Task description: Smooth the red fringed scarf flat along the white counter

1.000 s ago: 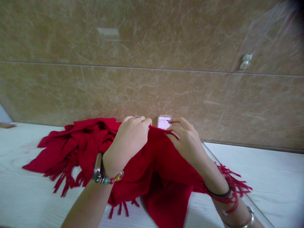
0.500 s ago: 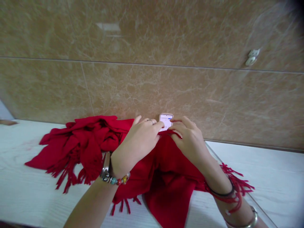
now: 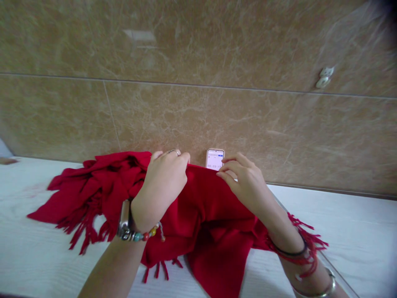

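A red fringed scarf lies bunched across the white surface, one stretch of its upper edge pulled fairly straight between my hands. My left hand, with a ring, a watch and a beaded bracelet, is closed on that edge; its fingertips are hidden in the cloth. At the edge's other end, my right hand has thumb and fingers curled together at the scarf, its other fingers bent. Just behind the edge, a phone leans against the wall, its lit screen showing running digits, partly covered by the scarf.
A brown marbled tile wall rises behind the narrow white surface. A small white cat-shaped piece is on the wall at upper right. Loose folds and fringe spread left. A brown object is at the far left edge.
My left hand has slid left along the scarf's edge, away from my right hand, stretching the cloth between them and uncovering more of the phone screen. My right hand has stayed nearly in place.
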`<state>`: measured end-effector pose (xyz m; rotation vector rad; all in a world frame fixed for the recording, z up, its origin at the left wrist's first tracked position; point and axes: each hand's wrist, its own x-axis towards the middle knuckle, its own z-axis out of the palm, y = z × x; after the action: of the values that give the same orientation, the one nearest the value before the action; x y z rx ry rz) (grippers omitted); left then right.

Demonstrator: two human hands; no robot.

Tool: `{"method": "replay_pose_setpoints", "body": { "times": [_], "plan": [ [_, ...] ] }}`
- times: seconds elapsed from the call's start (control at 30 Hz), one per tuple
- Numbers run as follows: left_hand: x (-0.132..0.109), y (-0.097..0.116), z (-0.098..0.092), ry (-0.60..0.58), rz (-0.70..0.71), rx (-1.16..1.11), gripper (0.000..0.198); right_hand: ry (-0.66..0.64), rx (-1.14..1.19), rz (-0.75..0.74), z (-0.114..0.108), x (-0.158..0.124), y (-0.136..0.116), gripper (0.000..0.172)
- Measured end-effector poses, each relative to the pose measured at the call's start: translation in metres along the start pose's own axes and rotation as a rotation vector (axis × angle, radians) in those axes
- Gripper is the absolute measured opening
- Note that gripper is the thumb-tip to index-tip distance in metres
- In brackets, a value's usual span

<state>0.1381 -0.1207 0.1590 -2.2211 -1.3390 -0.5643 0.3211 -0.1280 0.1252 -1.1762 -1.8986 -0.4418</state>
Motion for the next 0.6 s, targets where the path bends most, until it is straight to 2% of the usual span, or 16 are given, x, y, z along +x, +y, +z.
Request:
{"method": "replay_pose_setpoints", "body": {
  "times": [0.23,0.3,0.47,0.6],
  "plan": [
    [0.004,0.017,0.007,-0.028,0.194,-0.199,0.017,0.070,-0.011,-0.049,-0.002,-0.001,-0.006,0.015],
    [0.006,0.019,0.004,-0.007,0.194,-0.235,0.019,0.069,-0.002,-0.043,-0.003,-0.001,-0.005,0.014],
    [0.005,0.010,-0.004,0.040,0.138,-0.217,0.020,-0.031,0.017,-0.043,-0.003,-0.002,-0.003,0.015],
    [0.002,0.009,-0.001,0.010,0.131,-0.208,0.016,0.013,0.027,-0.046,-0.002,-0.001,-0.007,0.016]
  ]
}}
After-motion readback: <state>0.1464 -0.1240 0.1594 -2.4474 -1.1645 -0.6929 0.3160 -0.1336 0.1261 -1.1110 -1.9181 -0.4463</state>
